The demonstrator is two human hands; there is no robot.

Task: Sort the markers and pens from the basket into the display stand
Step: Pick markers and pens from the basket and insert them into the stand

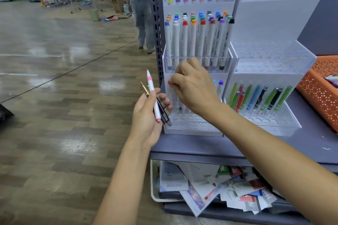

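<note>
My left hand (146,115) holds a white marker with pink bands (153,95), a black pen (163,112) and a gold-tipped pen (144,87), just left of the clear display stand (197,126). My right hand (192,86) reaches into the stand's lowest left tier with fingers pinched together; a marker seems to hang below them, mostly hidden. The middle tier carries several white markers (184,42) with coloured caps. The right stand (265,120) holds several coloured pens (256,97). The orange perforated basket (316,93) sits at the far right with a few markers inside.
The stands rest on a grey shelf (192,144) with a perforated upright (156,23) at its left. Below lies a bin of loose papers (210,184). A person (140,5) walks away over the wooden floor behind; chairs and clutter stand far back.
</note>
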